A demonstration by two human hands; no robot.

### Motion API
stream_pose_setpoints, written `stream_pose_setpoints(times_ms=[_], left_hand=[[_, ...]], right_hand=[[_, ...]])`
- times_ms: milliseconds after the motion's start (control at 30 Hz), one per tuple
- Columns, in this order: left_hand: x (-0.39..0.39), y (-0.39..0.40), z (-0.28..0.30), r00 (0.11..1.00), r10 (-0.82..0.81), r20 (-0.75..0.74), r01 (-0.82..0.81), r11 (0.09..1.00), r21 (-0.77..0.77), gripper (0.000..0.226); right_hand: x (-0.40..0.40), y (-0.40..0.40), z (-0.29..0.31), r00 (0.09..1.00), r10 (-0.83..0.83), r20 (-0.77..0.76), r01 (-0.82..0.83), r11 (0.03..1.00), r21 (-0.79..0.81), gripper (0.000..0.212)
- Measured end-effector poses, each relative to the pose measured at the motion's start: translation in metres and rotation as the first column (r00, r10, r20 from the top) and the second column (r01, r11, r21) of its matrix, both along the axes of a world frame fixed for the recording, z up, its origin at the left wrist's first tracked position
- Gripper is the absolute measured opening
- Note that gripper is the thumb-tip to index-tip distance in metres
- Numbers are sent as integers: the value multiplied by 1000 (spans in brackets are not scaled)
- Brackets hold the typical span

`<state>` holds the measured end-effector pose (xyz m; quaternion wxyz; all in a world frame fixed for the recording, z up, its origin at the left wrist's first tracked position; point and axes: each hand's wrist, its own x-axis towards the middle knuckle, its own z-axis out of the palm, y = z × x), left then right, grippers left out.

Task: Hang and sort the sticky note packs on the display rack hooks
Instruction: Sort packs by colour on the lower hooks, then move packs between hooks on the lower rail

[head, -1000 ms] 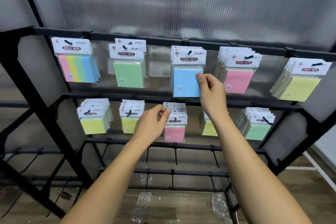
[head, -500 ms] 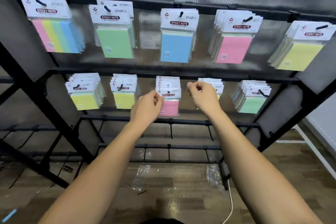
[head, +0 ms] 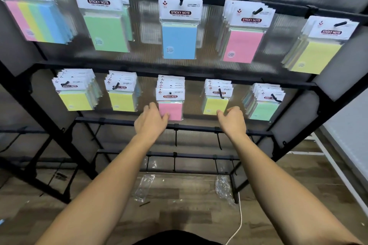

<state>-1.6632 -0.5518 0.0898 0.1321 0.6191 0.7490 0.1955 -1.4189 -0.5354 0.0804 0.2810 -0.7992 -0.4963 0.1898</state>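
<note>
Grey ribbed wall panel behind, black metal display rack (head: 199, 72) across the whole frame. At centre, small pink sticky note packs (head: 170, 106) hanging on the middle hook of the lower row. Left hand (head: 151, 121) touching their lower left corner, fingers loosely bent, grasping nothing clearly. Right hand (head: 232, 119) released, relaxed, below small yellow sticky note packs (head: 216, 103).

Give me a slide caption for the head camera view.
Left hand touches the pink sticky note pack on the display rack; right hand hovers nearby.
</note>
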Motion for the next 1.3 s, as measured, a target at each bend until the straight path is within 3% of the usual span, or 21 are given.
stream_pose_setpoints(times_ms=[167,333,467,633,867,1300], left_hand=[[3,2,-10,1000,27,9,-26,999,-35,51],[7,2,-14,993,44,114,-40,998,-38,47],[10,-3,-16,976,41,215,-39,999,-13,37],[10,-8,-17,973,22,229,-25,1000,10,30],[-4,-20,-10,974,-34,225,19,997,69,32],[-39,-55,18,906,-252,339,188,959,211,36]], right_hand=[[9,11,3,999,49,13,-48,995,-83,71],[12,18,0,996,83,-39,-86,994,-74,55],[8,13,-7,980,119,-161,-117,993,24,34],[3,-6,-13,966,105,-237,-74,988,136,33],[-9,-35,-3,976,33,-213,22,967,253,39],[-36,-99,26,956,-19,-293,115,943,313,38]])
